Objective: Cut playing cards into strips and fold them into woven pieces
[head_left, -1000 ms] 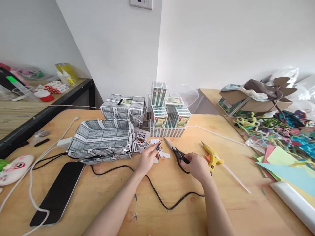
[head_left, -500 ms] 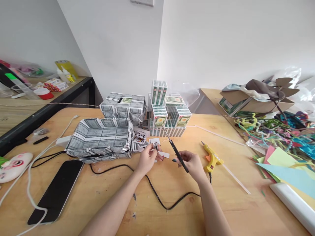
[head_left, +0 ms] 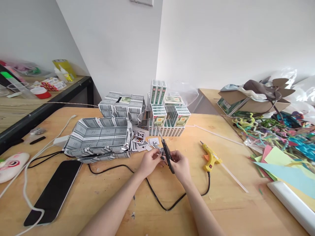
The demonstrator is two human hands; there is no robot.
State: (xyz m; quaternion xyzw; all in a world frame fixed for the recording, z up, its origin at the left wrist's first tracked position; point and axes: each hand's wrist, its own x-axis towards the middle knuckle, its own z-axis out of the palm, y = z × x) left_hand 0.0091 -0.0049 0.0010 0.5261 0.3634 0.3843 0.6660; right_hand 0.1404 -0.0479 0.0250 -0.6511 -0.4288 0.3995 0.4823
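Observation:
My right hand (head_left: pixel 181 166) is closed round black-handled scissors (head_left: pixel 167 155), whose thin metal blades point up and away. Just to its left, my left hand (head_left: pixel 149 163) pinches a small playing card piece (head_left: pixel 161 151), partly hidden by the fingers and scissors. The two hands nearly meet. Beyond them lie loose playing cards (head_left: pixel 139 134), some face up, and a joker card (head_left: pixel 154 141). At the left stands an open tray-like shape made of playing cards (head_left: pixel 103 132). Behind the cards rise stacked green-and-white card boxes (head_left: pixel 170 131).
A yellow glue gun (head_left: pixel 210 156) lies to the right, its black cord (head_left: pixel 157 198) looping in front of my hands. A phone (head_left: pixel 55 190) and white cable lie at left. Coloured paper (head_left: pixel 283 164) and a cardboard box (head_left: pixel 256 98) are at the right. Behind stands another card-covered block (head_left: pixel 123 106).
My right hand has moved left with the scissors, up to my left hand. My left hand has shifted slightly right, drawing the card piece away from the loose cards.

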